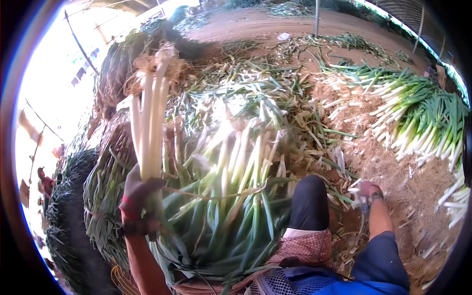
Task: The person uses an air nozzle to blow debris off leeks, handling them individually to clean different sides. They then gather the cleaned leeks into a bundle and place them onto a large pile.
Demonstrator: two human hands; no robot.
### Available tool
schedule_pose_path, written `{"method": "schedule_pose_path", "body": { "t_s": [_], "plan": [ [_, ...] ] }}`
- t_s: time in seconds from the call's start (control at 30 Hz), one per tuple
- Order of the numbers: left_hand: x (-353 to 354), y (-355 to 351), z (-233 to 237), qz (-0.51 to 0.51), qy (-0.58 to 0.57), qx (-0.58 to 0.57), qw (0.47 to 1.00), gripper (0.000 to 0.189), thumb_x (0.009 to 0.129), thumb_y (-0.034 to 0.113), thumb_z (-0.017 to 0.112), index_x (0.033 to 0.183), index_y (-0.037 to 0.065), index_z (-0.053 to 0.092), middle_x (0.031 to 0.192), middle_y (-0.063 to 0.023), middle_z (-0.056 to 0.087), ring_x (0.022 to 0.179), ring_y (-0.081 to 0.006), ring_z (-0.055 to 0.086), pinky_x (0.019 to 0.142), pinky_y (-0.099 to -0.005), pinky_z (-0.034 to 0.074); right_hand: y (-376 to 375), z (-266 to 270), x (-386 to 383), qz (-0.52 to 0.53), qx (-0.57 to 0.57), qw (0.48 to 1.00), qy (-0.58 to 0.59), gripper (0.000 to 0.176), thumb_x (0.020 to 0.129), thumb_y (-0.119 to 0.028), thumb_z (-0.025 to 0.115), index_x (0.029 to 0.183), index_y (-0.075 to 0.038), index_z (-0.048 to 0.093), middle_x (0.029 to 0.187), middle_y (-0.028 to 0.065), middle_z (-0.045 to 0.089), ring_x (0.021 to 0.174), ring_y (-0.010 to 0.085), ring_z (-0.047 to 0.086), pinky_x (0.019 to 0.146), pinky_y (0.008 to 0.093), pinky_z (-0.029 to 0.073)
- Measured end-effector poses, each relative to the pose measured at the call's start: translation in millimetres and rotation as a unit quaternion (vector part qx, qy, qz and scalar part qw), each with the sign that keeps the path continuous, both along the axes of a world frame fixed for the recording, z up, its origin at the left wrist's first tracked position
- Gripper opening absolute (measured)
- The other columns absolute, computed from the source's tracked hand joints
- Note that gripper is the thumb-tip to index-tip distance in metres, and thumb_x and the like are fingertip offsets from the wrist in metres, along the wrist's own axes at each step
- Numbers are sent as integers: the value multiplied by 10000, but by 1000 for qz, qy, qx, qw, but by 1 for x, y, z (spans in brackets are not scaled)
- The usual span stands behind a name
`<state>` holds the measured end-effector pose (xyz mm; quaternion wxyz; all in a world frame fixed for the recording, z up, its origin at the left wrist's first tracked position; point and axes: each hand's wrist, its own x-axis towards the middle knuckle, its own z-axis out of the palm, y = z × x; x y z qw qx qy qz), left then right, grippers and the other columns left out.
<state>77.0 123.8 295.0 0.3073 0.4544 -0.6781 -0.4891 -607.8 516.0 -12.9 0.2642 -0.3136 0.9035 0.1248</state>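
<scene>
My left hand, in a dark glove with a red cuff, is closed around a bunch of long green onions. The bunch stands upright, its white stalks above my fist and its brown roots at the top. Over my lap and in front of me lies a large heap of green onions, white ends pointing away and green leaves toward me. My right hand, also gloved, is low on the right beside my knee. Its fingers look curled, and what they hold is blurred.
Trimmed green onions lie in rows at the right. Root scraps cover the ground below them. Bundled green onions are piled at the left. Loose leaves litter the soil ahead, and a metal pole stands at the back.
</scene>
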Motion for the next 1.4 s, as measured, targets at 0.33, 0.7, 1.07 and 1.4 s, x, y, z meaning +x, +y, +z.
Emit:
{"method": "schedule_pose_path", "body": {
  "t_s": [0.33, 0.7, 1.07, 1.4],
  "plan": [
    [-40, 23, -21, -63, -38, 74, 995, 587, 712, 44, 819, 1263, -31, 632, 1003, -65, 704, 831, -164, 674, 775, -324, 573, -328, 345, 209, 297, -564, 769, -41, 723, 887, -200, 749, 1544, -65, 481, 1489, 241, 585, 1290, 326, 651, 1101, 417, 526],
    [-90, 60, -70, -259, -162, 43, 951, 597, 719, 160, 895, 1219, -36, 635, 1004, -106, 732, 882, -206, 687, 830, -358, 544, -254, 287, 327, 649, -419, 591, 232, 571, 996, -180, 584, 1549, -282, 486, 1543, 104, 487, 1435, 295, 452, 1237, 631, 242],
    [-87, 85, -87, -274, -193, -47, 941, 776, 743, 206, 877, 1415, -15, 556, 1141, -145, 710, 1024, -209, 677, 931, -363, 532, -249, 279, 322, 707, -392, 528, 261, 138, 945, -250, 594, 940, -127, 657, 761, 37, 616, 678, 209, 634, 595, 398, 461],
    [21, 119, -59, 134, -324, -380, 856, 819, 728, 247, 858, 1456, 74, 524, 1311, -217, 646, 1192, -434, 639, 970, -502, 553, -288, 504, 276, 630, -422, 457, 465, 263, 838, -55, 693, 1079, -136, 760, 918, 98, 739, 877, 294, 731, 814, 471, 577]
  ]
}}
